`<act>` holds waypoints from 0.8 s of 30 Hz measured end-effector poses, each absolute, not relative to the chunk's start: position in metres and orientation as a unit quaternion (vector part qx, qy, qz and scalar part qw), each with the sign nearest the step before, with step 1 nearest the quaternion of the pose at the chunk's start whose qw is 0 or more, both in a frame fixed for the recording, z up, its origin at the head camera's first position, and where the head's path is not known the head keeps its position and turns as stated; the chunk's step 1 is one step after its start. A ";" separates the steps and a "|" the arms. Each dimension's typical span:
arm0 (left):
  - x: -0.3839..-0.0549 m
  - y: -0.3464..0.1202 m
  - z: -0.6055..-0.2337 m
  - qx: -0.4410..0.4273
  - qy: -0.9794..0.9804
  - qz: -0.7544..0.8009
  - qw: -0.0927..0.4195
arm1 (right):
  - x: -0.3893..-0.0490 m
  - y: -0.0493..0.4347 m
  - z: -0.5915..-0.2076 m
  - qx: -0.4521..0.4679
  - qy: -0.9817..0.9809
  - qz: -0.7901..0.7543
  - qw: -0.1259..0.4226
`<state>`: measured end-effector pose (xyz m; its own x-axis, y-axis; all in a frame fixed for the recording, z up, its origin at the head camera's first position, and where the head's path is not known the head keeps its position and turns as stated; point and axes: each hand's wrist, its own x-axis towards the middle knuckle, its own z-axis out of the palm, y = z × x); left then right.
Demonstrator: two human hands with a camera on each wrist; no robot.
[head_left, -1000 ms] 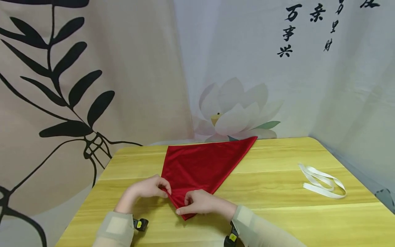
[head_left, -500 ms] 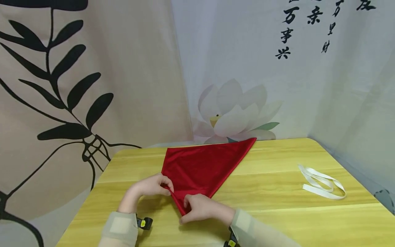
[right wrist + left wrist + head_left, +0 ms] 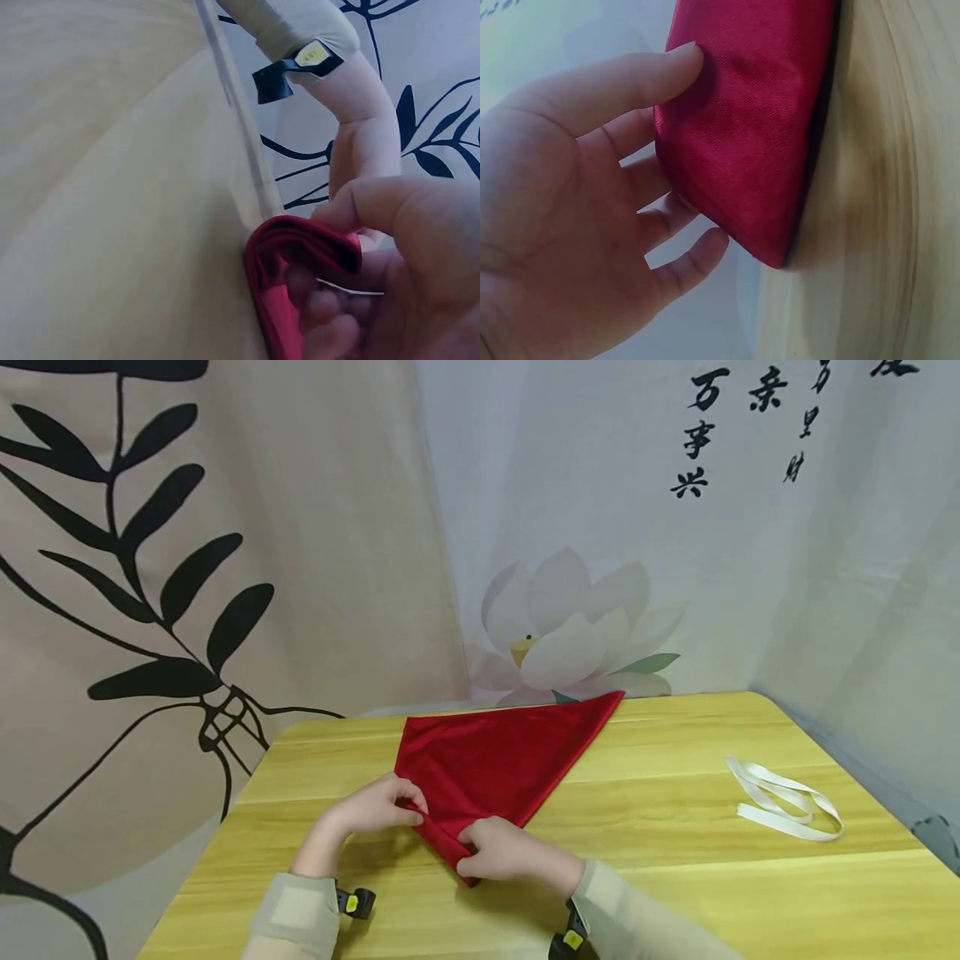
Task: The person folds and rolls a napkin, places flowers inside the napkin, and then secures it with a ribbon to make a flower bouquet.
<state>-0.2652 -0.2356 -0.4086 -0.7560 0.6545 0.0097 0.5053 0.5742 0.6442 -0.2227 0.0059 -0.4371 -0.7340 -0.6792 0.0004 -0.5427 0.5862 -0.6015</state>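
Note:
A red satiny cloth [image 3: 502,760] lies across the table, its far right corner drawn out to a point and its near left edge folded over. My left hand [image 3: 378,806] pinches that folded edge; in the left wrist view the thumb [image 3: 682,71] presses the front of the red cloth [image 3: 757,142] while the fingers sit behind it. Nearer the cloth's front tip, my right hand [image 3: 502,850] grips the same fold. Several stacked layers of the red fold [image 3: 300,232] show between thumb and fingers of the right hand [image 3: 427,262] in the right wrist view.
A loosely looped white ribbon [image 3: 787,802] lies at the right of the wooden table [image 3: 660,893]. Behind the table's far edge hangs a printed curtain [image 3: 345,527]. Each wrist wears a small black camera mount, such as the left one [image 3: 356,903].
The cloth's near left edge has been turned inward into a wider fold. Both hands have shifted a little to the right with it. The ribbon stays put.

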 end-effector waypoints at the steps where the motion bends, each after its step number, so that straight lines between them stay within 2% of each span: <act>1: -0.266 -0.235 -0.409 0.331 0.880 0.323 0.111 | -0.224 0.007 -0.437 -0.346 0.883 -0.295 0.115; 8: -0.270 -0.232 -0.413 0.320 0.887 0.322 0.084 | -0.231 0.014 -0.433 -0.338 0.875 -0.324 0.122; 15: -0.272 -0.227 -0.414 0.321 0.891 0.316 0.051 | -0.238 0.021 -0.433 -0.286 0.847 -0.406 0.190; 24: -0.270 -0.221 -0.418 0.289 0.911 0.295 0.010 | -0.247 0.027 -0.438 -0.250 0.808 -0.473 0.245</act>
<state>-0.2703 -0.2207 -0.4179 -0.8325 0.5330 0.1515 0.5207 0.6590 0.5427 -0.2473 0.0268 -0.4378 -0.7549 -0.6362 -0.1595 -0.1721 0.4268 -0.8878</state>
